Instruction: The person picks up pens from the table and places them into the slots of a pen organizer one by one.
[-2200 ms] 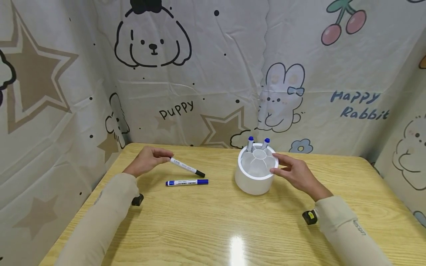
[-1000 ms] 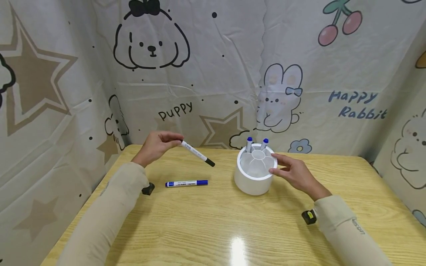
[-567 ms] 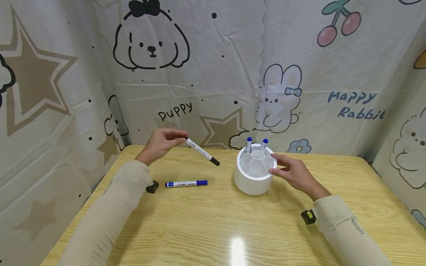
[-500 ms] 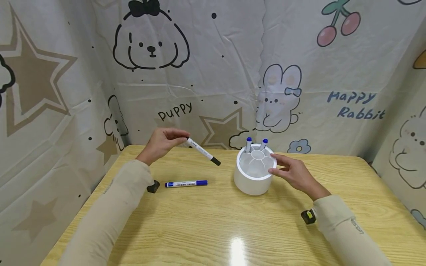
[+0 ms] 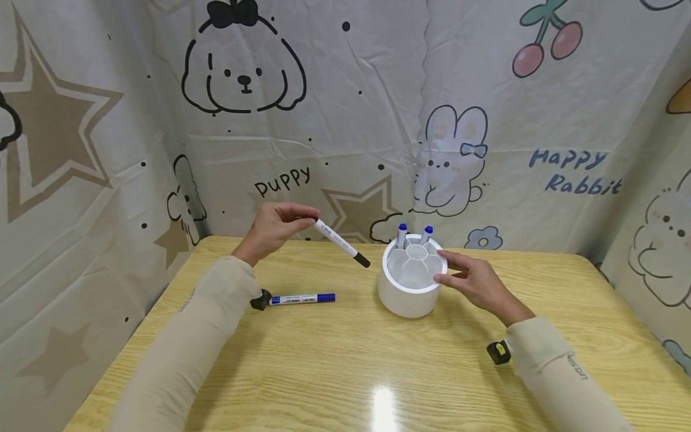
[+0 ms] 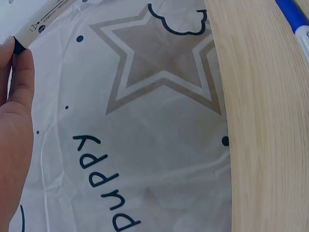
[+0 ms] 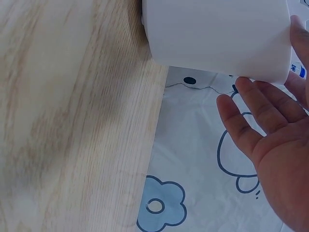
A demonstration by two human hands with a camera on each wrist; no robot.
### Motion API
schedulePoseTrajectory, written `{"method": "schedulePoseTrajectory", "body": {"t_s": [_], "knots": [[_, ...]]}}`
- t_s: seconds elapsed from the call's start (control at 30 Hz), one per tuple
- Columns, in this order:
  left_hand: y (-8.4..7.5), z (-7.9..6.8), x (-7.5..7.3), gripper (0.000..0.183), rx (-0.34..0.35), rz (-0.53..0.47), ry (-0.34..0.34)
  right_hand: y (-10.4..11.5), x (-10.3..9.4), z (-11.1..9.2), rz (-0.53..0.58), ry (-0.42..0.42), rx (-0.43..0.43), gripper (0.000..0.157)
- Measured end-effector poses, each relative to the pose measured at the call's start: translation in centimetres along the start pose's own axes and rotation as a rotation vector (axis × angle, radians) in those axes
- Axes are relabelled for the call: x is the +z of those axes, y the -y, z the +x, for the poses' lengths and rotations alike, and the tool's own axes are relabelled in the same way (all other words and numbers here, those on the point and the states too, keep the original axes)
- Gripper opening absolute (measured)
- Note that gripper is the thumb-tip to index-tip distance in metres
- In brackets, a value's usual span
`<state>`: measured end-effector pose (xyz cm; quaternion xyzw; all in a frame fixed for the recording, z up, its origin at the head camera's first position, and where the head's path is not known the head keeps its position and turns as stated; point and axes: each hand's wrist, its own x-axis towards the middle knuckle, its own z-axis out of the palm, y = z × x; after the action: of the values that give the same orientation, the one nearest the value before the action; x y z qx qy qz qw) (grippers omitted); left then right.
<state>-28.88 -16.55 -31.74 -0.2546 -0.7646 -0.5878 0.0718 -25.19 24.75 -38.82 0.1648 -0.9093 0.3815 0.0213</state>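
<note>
Thumb and fingers of my left hand [image 5: 278, 228] pinch a white marker [image 5: 337, 238] by its black tail end. The marker slants down to the right above the table, its black cap lowest, left of the pen holder. In the left wrist view that hand [image 6: 17, 101] shows at the left edge, fingertips on the marker's dark end. My right hand [image 5: 480, 285] holds the round white pen holder [image 5: 408, 300] at its right rim, thumb and index finger on the rim. In the right wrist view the other fingers [image 7: 251, 130] extend beside the holder's wall. Two blue-ended markers [image 5: 402, 236] stand in its rear compartments.
A blue-capped marker [image 5: 302, 299] lies on the wooden table [image 5: 324, 372], left of the holder, below my left hand. A patterned cloth [image 5: 345, 120] hangs behind the table's back edge and along both sides.
My left hand has lifted the black-capped marker off the table and carried it right toward the pen holder, tilting it more steeply. My right hand stays at the holder's rim.
</note>
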Motion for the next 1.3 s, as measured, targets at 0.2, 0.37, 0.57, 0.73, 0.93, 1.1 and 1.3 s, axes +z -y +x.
{"method": "schedulePoseTrajectory", "body": {"t_s": [0.2, 0.37, 0.57, 0.73, 0.93, 1.1, 1.3], "knots": [[-0.2, 0.5, 0.7, 0.019, 0.033, 0.000, 0.001, 0.0, 0.0, 0.0, 0.000, 0.006, 0.006, 0.065], [-0.4, 0.9, 1.4, 0.019, 0.053, -0.033, 0.018, 0.0, -0.1, 0.0, -0.001, 0.006, 0.006, 0.065], [-0.8, 1.4, 2.5, 0.019, 0.058, -0.065, 0.021, 0.0, -0.1, 0.0, -0.001, 0.010, 0.011, 0.065], [-1.0, 1.8, 3.5, 0.019, 0.077, -0.102, 0.032, 0.0, -0.1, 0.0, -0.001, 0.005, 0.012, 0.065], [-0.8, 2.0, 4.3, 0.018, 0.079, -0.117, 0.043, 0.0, -0.1, -0.2, 0.011, 0.013, 0.016, 0.065], [-0.8, 2.1, 4.9, 0.018, 0.066, -0.115, 0.057, 0.0, -0.1, -0.2, 0.011, 0.015, 0.014, 0.066], [-0.8, 2.4, 5.7, 0.018, 0.064, -0.094, 0.071, 0.1, -0.1, -0.1, 0.013, 0.006, 0.000, 0.065]]}}
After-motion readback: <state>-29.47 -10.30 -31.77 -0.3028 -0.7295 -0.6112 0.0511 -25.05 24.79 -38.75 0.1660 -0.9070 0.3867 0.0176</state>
